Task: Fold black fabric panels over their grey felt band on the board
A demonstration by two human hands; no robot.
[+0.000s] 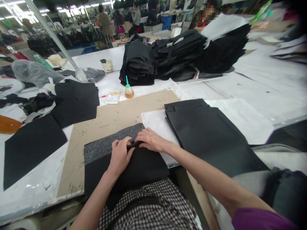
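In front of me a black sheet of material [144, 164] with a grey ribbed strip [100, 150] along its far side lies on a tan board [79, 137], its near edge hanging over the table edge. My left hand [121, 155] pinches a raised fold of the black material where it meets the grey strip. Close beside it, my right hand [150, 139] grips the same fold, thumb and fingertips pressed together. The fingertips partly hide the fold. To the right lies a stack of flat black sheets [203, 131].
Tall piles of black pieces [177, 54] stand at the back. A small glue bottle [129, 92] with a green nozzle sits beyond the board. More black pieces [31, 147] lie left. A metal pole [52, 35] rises at the back left. A person [203, 16] is across the table.
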